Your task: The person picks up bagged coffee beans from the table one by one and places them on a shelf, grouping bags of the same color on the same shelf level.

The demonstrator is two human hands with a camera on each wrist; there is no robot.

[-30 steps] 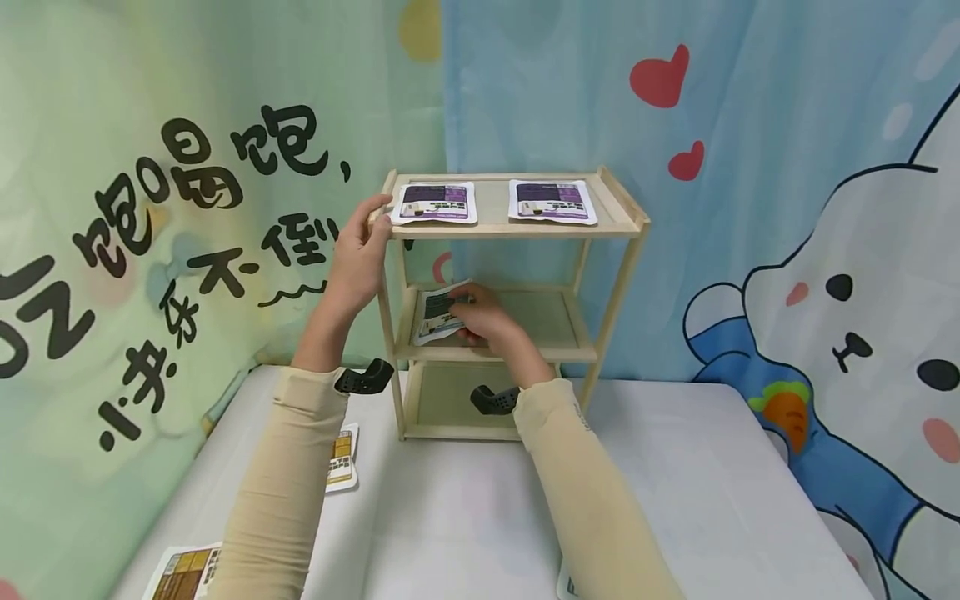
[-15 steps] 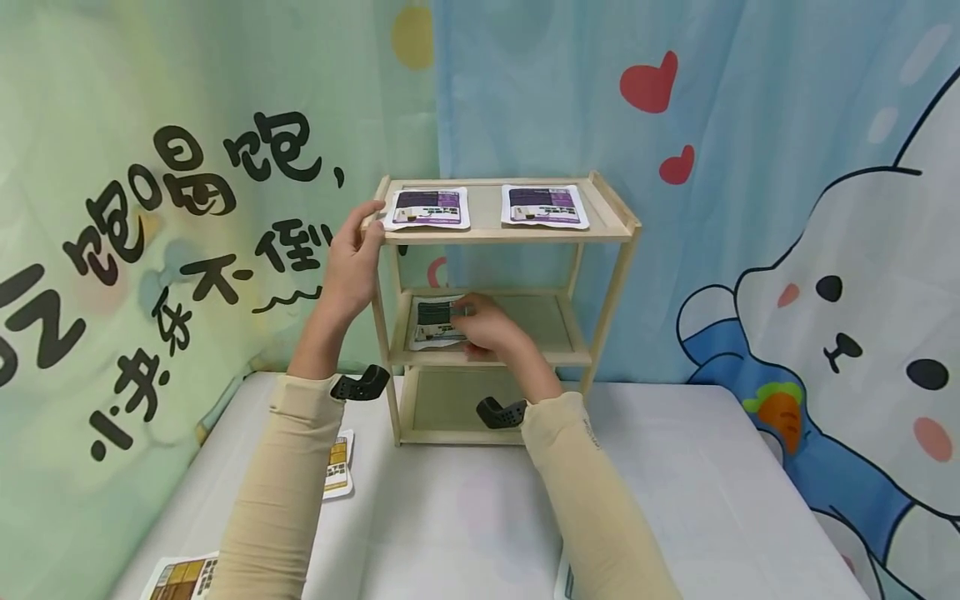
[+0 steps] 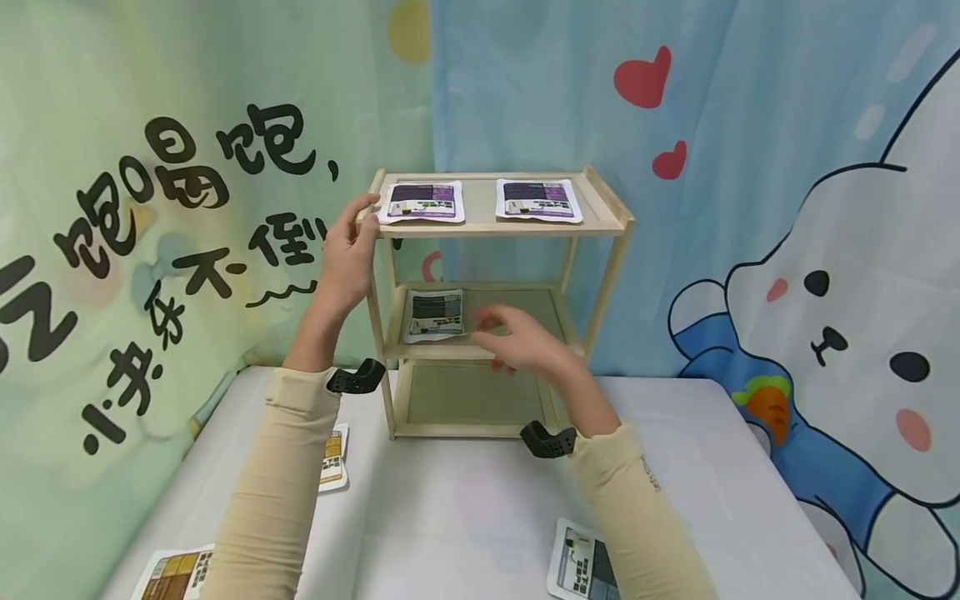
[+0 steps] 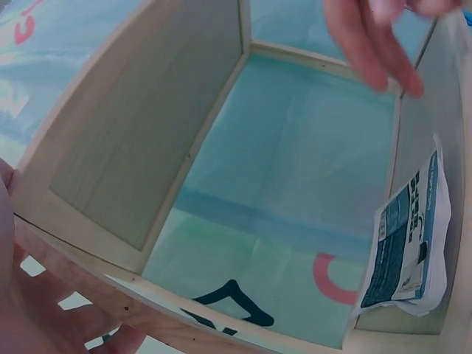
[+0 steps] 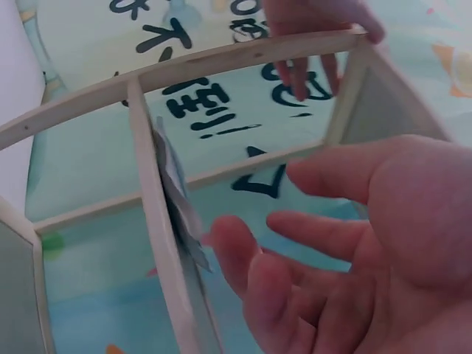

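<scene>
A three-tier wooden shelf (image 3: pixel 495 353) stands on the table. My left hand (image 3: pixel 348 254) grips the left end of its top tier; in the right wrist view the fingers hang over the side rail. On the left half of the middle tier lies a white pouch with a dark green label (image 3: pixel 437 316). To the right of that pouch is my right hand (image 3: pixel 517 336), at the front of the tier, its fingers loosely bent and holding nothing. Two white pouches with purple labels, a left one (image 3: pixel 422 202) and a right one (image 3: pixel 537 201), lie flat on the top tier.
A pouch with a dark label (image 3: pixel 581 562) lies on the white table (image 3: pixel 450 517) by my right forearm. Yellow-brown pouches (image 3: pixel 333 458) lie to the left, partly behind my left sleeve. Printed curtains (image 3: pixel 517 100) hang behind the shelf.
My right hand has let go of the dark green pouch and drawn back to the right. That pouch, tilted earlier, now lies flat on the middle tier. My left hand has kept its grip.
</scene>
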